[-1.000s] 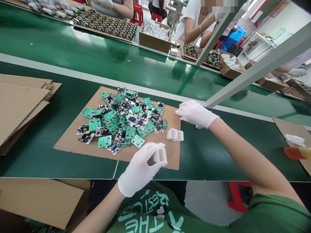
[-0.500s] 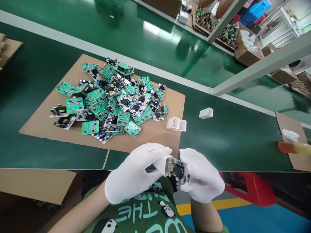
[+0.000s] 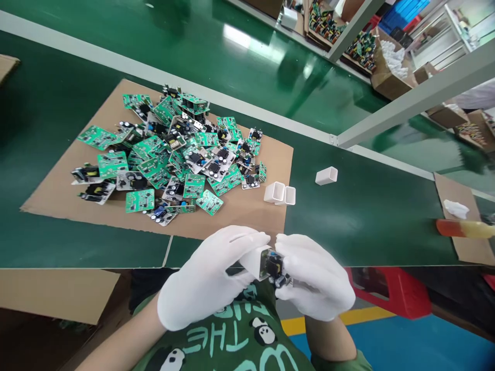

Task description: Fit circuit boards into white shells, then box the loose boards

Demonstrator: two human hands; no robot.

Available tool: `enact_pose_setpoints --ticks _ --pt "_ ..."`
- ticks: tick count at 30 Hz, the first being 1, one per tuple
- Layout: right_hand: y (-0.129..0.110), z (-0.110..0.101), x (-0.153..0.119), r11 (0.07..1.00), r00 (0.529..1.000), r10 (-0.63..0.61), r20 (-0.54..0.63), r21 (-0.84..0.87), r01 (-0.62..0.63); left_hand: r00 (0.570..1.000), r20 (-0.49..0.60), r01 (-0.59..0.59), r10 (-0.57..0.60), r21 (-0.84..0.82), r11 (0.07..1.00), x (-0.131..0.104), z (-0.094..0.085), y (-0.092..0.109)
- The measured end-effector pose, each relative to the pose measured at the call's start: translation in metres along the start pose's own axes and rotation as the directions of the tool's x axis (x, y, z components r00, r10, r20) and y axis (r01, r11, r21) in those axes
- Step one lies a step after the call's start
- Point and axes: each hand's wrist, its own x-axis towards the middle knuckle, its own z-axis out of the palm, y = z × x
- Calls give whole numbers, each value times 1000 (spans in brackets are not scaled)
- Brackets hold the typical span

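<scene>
Lying heaped on a cardboard sheet (image 3: 77,206) on the worktop (image 3: 367,221): circuit boards (image 3: 174,154). Sitting just right of the heap: two casings (image 3: 279,194) side by side. Resting farther right, off the sheet: a single casing (image 3: 327,175). Meeting nearest the camera: left hand (image 3: 211,275) and right hand (image 3: 313,275).

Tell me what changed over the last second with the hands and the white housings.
The right hand left the far corner of the cardboard sheet, came back holding a circuit board and met the left hand, pushing the board further into its white housing. A single housing now lies on the green belt. The board pile and paired housings stayed put.
</scene>
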Motion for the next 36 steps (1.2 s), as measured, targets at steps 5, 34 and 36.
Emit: enact_pose_setpoints --ticks 5,34,36 --pt "-5 -3 6 1000 997 15 70 -27 -13 1000 4 9 -9 -19 1000 0 -1 3" --pt "-31 63 -6 844 785 536 -310 178 -506 942 -333 -27 43 52 998 -9 25 -4" --pt "-34 65 2 793 730 609 -312 269 -547 931 -353 -52 90 116 992 -8 23 -3"
